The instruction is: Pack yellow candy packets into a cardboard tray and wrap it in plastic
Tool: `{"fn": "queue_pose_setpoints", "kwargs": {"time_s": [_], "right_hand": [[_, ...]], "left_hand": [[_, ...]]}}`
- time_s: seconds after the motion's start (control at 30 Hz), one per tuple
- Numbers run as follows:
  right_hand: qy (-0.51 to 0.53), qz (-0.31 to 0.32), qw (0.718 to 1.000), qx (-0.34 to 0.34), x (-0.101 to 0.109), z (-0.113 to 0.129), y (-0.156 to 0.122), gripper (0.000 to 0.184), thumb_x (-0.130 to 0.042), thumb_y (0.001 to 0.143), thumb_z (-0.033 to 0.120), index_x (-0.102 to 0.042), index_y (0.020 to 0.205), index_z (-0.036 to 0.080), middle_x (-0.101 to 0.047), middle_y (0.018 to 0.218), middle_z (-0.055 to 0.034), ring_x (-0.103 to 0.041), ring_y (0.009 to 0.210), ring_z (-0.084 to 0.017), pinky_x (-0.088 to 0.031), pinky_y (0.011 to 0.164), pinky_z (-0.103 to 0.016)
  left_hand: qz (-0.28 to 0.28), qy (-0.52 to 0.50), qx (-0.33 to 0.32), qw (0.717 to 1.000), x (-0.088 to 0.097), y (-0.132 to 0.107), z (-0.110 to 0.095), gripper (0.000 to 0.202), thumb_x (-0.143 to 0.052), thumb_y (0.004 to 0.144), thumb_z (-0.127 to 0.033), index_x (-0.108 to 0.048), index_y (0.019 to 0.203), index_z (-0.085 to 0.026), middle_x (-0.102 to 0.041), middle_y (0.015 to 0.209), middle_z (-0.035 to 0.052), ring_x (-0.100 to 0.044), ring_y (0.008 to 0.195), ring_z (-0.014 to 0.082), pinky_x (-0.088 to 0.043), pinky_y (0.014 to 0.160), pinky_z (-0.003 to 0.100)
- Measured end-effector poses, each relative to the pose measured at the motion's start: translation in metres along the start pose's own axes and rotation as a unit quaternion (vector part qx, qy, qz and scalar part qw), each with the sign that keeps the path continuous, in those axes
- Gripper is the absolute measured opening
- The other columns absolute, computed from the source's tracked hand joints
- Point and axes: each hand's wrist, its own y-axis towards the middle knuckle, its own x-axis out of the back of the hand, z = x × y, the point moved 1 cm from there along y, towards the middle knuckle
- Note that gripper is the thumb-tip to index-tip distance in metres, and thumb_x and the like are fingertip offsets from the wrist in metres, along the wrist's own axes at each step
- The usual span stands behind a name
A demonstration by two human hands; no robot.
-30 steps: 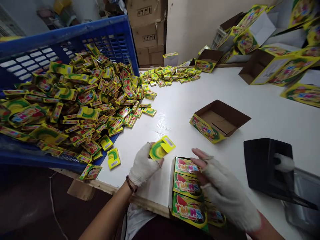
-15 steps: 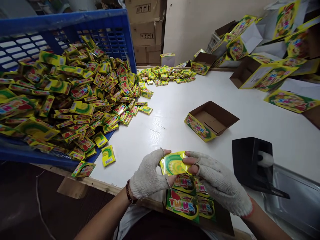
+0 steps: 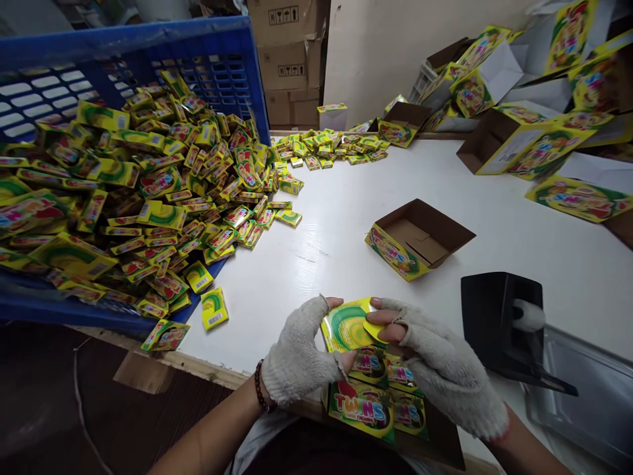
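**Both gloved hands clamped on one packet, just above the stack.**

The left hand [image 3: 297,349] and right hand [image 3: 438,366], in fingerless knit gloves, pinched a yellow-green packet [image 3: 343,326] between them, over a stack of TWINS packets [image 3: 361,409] at the white table's [image 3: 316,290] near edge. Open tabletop lay ahead of the grip, up to an open cardboard box [image 3: 420,237]. Left of it sat a blue crate [image 3: 148,39] heaped with packets; to the right stood a black holder [image 3: 497,323] (its use unclear).
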Motion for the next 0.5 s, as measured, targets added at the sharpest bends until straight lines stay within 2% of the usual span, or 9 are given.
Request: {"fn": "queue_pose_setpoints", "kwargs": {"time_s": [0.1,0.2,0.37,0.5], "right_hand": [[-0.036,0.013,0.999,0.008,0.004,0.0,0.0,0.04,-0.047,0.088,-0.001,-0.057,0.119,0.022,-0.067,0.118,-0.0109,-0.062,0.122,-0.02,-0.059,0.096,-0.034],[-0.093,0.022,0.995,0.014,0.004,-0.001,0.001,0.04,-0.052,0.089,0.005,-0.058,0.126,0.018,-0.064,0.122,-0.0144,-0.062,0.121,-0.022,-0.059,0.096,-0.035],[-0.106,0.018,0.994,0.03,0.005,-0.001,0.005,0.042,-0.047,0.088,0.002,-0.061,0.123,0.021,-0.066,0.117,-0.0122,-0.064,0.116,-0.021,-0.06,0.091,-0.033],[-0.114,0.019,0.992,0.048,0.004,-0.001,0.003,0.045,-0.05,0.088,0.003,-0.06,0.127,0.024,-0.069,0.113,-0.0102,-0.065,0.115,-0.023,-0.061,0.092,-0.036]], "left_hand": [[0.017,-0.036,0.021,0.999,0.003,0.005,-0.001,0.06,-0.075,0.073,-0.042,-0.06,0.124,-0.015,-0.07,0.118,0.012,-0.068,0.106,0.0258,-0.057,0.095,0.039],[0.007,-0.047,0.038,0.998,0.001,0.005,-0.003,0.06,-0.075,0.073,-0.042,-0.06,0.124,-0.015,-0.071,0.116,0.0121,-0.069,0.102,0.0251,-0.058,0.09,0.038],[-0.038,-0.001,-0.006,0.999,-0.004,-0.001,-0.006,0.061,-0.077,0.072,-0.04,-0.06,0.124,-0.014,-0.071,0.115,0.0118,-0.07,0.103,0.0254,-0.058,0.091,0.039],[-0.044,-0.034,0.011,0.998,-0.008,-0.003,-0.008,0.06,-0.077,0.072,-0.038,-0.06,0.124,-0.015,-0.071,0.113,0.0111,-0.07,0.101,0.0249,-0.058,0.089,0.038]]}}
